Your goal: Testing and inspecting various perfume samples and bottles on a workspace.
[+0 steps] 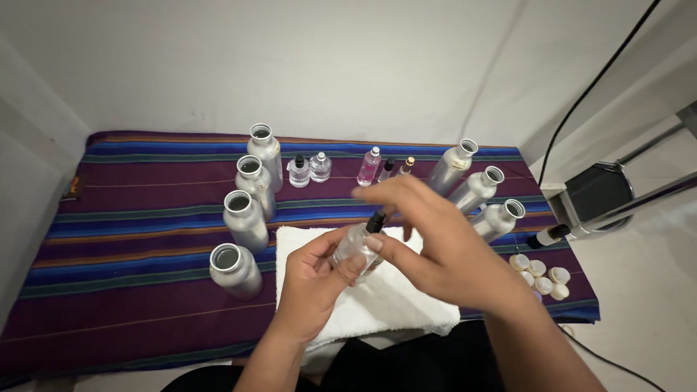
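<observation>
My left hand (314,283) grips a small clear glass spray bottle (356,247) with a black nozzle, held tilted over a white folded towel (392,305). My right hand (435,243) hovers over the bottle's top, thumb against its side and fingers spread above the nozzle. Both hands are above the towel's middle, near the front of the striped purple cloth (131,239).
Several open aluminium bottles stand in a left column (245,218) and a right row (475,190). Small glass perfume bottles (319,167) line the back. Cream-coloured caps (541,274) and a small dark-capped vial (548,236) lie at right. A metal stool (602,192) and black cable are beyond.
</observation>
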